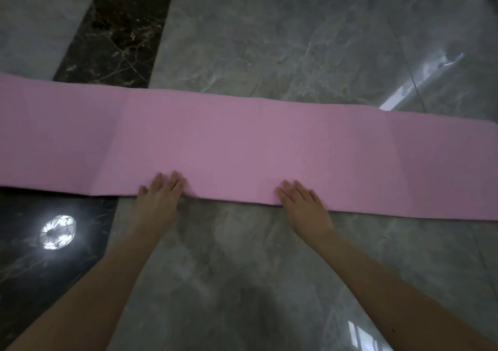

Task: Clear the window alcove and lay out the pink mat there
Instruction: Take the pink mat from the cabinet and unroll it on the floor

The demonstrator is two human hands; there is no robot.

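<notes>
The pink mat (242, 140) lies as a long flat strip across the whole view, on a glossy grey marble floor (283, 35). Fold creases cross it at left and right. My left hand (159, 197) rests with straight fingers on the mat's near edge, left of centre. My right hand (301, 205) lies flat on the same edge, a little to the right. Both forearms reach in from the bottom of the view.
A dark marble band (116, 27) runs from the far left under the mat toward the near left, where a ceiling lamp's reflection (58, 232) shines. Bright window reflections show on the floor at right (404, 92).
</notes>
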